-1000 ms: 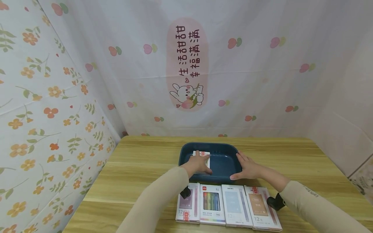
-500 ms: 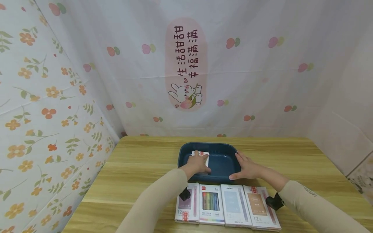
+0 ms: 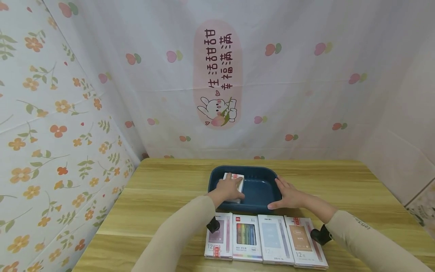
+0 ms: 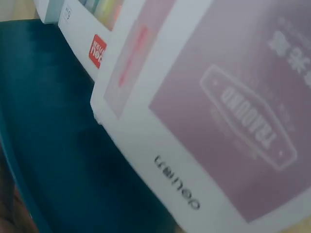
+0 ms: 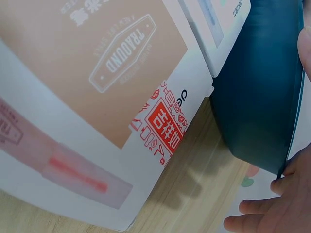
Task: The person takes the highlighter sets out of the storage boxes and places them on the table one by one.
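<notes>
My left hand [image 3: 230,188] is inside the dark blue plastic bin [image 3: 253,207], gripping a white box [image 3: 234,176] with a red sticker at its far end. The hand covers most of that box, so its kind is hidden. At the bin's right end, my right hand [image 3: 291,195] rests against the rim with fingers spread; the right wrist view shows its fingers [image 5: 257,206] extended past the bin's wall. In front of the bin lie a purple pen box [image 3: 216,236], a rainbow highlighter box [image 3: 247,238], a pale blue pen box [image 3: 275,240] and a brown pen box [image 3: 304,241], side by side.
All of this stands on a wood-grain table [image 3: 153,211]. Behind it hangs a white printed curtain [image 3: 289,94], and a floral curtain [image 3: 51,151] borders the left side. The row of boxes lies close to the bin's front wall.
My left hand and the white box have risen slightly within the bin, and more of the box's side shows. The right hand and the front boxes stay put.
</notes>
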`<state>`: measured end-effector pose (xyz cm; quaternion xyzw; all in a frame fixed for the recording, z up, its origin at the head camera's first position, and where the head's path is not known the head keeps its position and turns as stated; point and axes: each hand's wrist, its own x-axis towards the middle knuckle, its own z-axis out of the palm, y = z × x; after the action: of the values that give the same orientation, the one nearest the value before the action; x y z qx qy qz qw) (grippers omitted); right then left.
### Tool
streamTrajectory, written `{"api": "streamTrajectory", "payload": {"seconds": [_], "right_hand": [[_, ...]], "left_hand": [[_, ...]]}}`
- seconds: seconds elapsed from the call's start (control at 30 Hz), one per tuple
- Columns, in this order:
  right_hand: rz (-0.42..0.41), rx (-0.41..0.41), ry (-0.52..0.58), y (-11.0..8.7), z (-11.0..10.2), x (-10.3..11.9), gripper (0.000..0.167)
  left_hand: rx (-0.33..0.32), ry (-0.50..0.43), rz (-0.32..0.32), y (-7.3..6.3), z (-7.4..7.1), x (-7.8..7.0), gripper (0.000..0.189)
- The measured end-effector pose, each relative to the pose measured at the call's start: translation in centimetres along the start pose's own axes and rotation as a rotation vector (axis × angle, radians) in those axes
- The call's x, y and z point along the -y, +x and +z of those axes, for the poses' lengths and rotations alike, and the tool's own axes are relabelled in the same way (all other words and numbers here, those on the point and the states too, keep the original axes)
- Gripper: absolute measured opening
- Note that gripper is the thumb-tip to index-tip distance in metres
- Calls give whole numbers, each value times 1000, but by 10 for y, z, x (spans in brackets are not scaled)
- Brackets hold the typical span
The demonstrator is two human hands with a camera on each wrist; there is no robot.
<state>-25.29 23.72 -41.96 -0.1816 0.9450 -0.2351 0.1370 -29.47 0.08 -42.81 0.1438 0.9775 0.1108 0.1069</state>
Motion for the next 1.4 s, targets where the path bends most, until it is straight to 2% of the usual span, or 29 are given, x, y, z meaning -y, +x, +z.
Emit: {"api": "streamTrajectory", "payload": {"seconds": [0.3, 0.77, 1.2, 1.4], "right_hand": [[3, -10, 5, 0, 0, 0, 115], [5, -8, 12, 1, 1, -1, 116], [1, -1, 19, 1, 1, -1, 115], [8, 3, 23, 0, 1, 0, 116]], "left_hand": [[12, 72, 19, 4, -4, 7, 66], [-6, 144, 64, -9, -23, 7, 65], [-70, 135, 154, -14, -45, 21, 68], [-68, 125, 208, -26, -53, 28, 67]]}}
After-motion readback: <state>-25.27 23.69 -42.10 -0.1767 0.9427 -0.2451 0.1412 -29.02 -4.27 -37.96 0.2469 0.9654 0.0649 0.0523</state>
